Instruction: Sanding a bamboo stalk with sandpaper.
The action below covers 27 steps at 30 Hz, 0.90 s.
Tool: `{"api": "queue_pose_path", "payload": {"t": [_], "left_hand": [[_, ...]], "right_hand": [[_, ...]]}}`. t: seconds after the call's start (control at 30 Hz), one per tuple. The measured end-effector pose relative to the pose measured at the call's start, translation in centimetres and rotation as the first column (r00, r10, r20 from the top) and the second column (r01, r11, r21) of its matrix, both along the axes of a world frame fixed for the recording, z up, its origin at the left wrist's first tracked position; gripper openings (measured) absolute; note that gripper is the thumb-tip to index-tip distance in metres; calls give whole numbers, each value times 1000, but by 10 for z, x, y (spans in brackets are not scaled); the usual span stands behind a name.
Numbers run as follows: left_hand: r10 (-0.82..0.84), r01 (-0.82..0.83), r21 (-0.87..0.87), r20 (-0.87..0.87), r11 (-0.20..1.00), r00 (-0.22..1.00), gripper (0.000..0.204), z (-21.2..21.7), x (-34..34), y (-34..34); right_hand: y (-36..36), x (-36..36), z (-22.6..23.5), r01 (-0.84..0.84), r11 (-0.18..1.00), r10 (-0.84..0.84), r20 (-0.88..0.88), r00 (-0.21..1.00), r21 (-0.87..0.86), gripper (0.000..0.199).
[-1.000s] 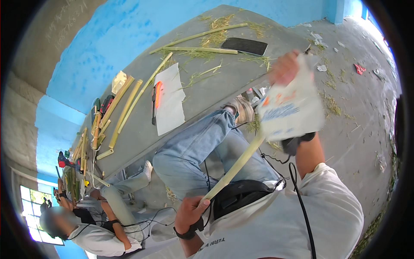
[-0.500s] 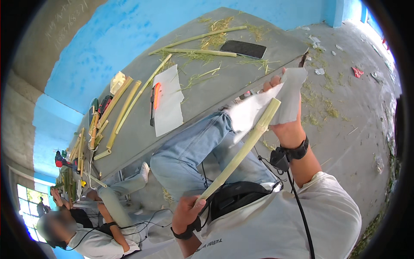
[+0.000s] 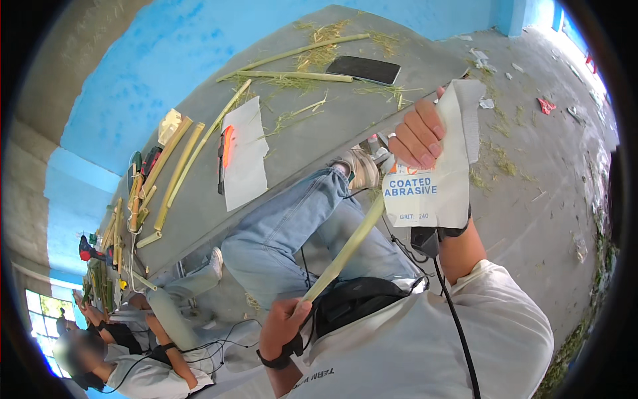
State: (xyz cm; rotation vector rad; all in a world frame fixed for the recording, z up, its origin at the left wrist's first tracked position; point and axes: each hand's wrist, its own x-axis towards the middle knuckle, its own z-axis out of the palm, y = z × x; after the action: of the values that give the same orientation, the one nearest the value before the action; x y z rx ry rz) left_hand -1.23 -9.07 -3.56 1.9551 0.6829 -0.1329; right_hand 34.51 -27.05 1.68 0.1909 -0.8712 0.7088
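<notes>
My left hand (image 3: pixel 284 327) is closed around the lower end of a pale green bamboo stick (image 3: pixel 347 251). The stick slants up to the right across my lap. My right hand (image 3: pixel 419 135) grips a sheet of sandpaper (image 3: pixel 446 178), its fingers curled over the paper's left edge. The sheet's light, printed backing faces up and its lower part hangs down. Behind the sandpaper the stick's upper end is hidden, so I cannot tell whether the two touch.
On the grey table (image 3: pixel 292 143) lie a black phone (image 3: pixel 363 69), an orange utility knife (image 3: pixel 226 149) on another torn sheet (image 3: pixel 247 159), bamboo sticks (image 3: pixel 178 176) and shavings. A red-and-black power drill (image 3: pixel 93 251) is farther left. Another person (image 3: pixel 143 369) sits at lower left. Scraps litter the floor.
The sandpaper, folded loosely beside the stick's exposed upper end before, now spreads over that end with its printed backing showing. My right hand's fingers have come round into view; the left keeps its hold.
</notes>
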Motion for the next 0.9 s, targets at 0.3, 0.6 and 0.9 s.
{"api": "queue_pose_path", "payload": {"t": [0.3, 0.6, 0.9], "left_hand": [[-108, 29, 294, 256, 955, 961, 40, 16, 54, -11], [-223, 118, 319, 318, 941, 922, 23, 55, 95, -13], [-372, 269, 264, 528, 926, 764, 28, 110, 118, -2]], "right_hand": [[54, -57, -36, -100, 995, 95, -157, 983, -21, 65], [73, -72, -16, -92, 993, 80, -159, 984, -75, 61], [77, -36, 68, -299, 940, 341, 389, 856, -165, 55]]}}
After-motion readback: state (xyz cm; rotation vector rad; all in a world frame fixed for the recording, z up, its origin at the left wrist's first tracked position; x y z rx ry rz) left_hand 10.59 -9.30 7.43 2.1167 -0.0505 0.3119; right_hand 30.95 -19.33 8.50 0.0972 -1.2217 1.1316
